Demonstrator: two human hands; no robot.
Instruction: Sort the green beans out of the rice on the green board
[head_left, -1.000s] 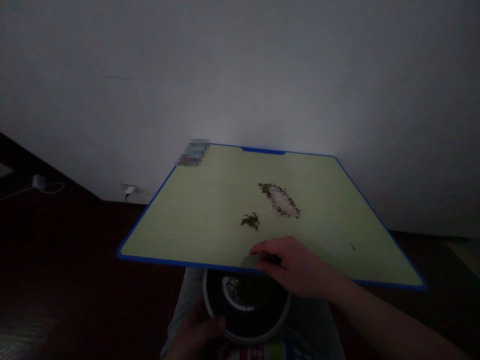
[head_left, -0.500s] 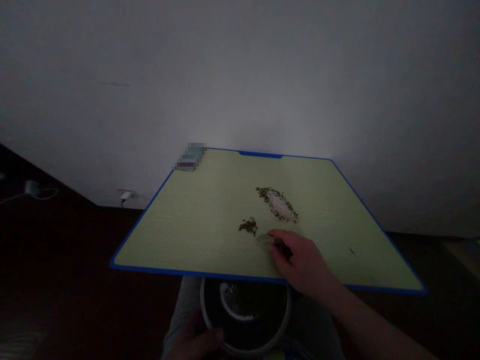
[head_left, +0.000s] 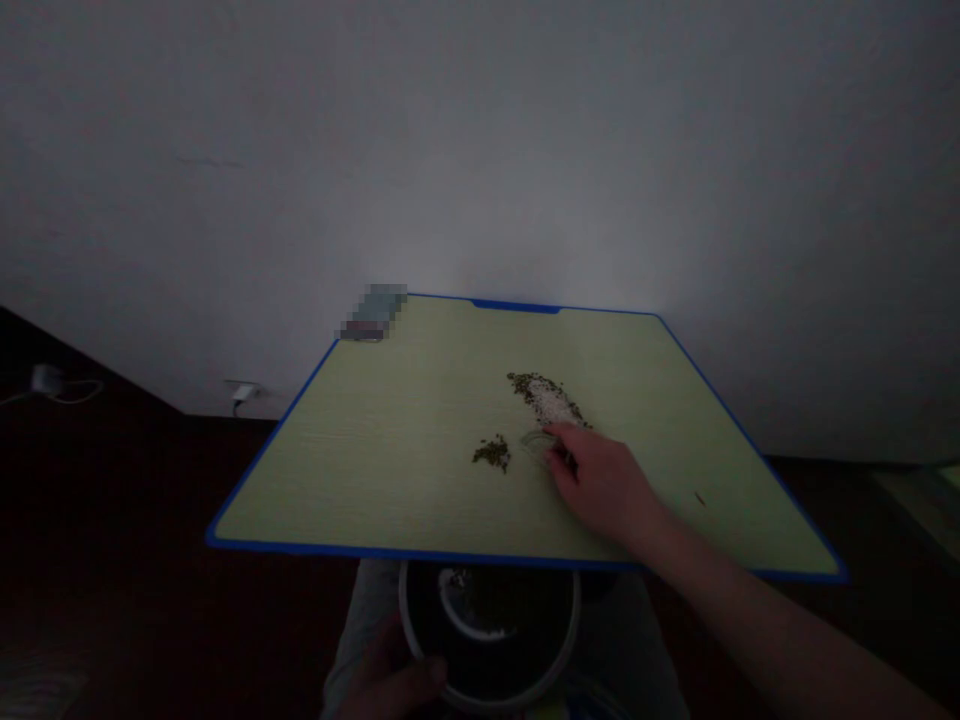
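My right hand [head_left: 604, 480] is closed on a clear piece with a curved rim [head_left: 534, 442], low over the tabletop; its exact kind is hard to make out. Just beyond the fingers lies an elongated pile of whitish grains [head_left: 551, 400] edged with dark, seed-like bits. To the left of the clear piece is a small heap of dark bits [head_left: 492, 454]. Below the table's front edge, my left hand [head_left: 397, 680] grips the left rim of a round, light-rimmed bowl [head_left: 574, 625] at my lap. Its inside is dark, with a pale curved patch showing.
The pale, blue-edged folding table [head_left: 360, 450] stands against a wall [head_left: 480, 150]. A blurred flat object [head_left: 373, 312] sits at its far left corner. A thin brown sliver [head_left: 700, 498] lies on the right. A white plug [head_left: 244, 393] is in the wall at left.
My right hand has moved away from me with the clear piece, up to the near end of the grain pile. My left hand stays on the bowl. The view has shifted slightly.
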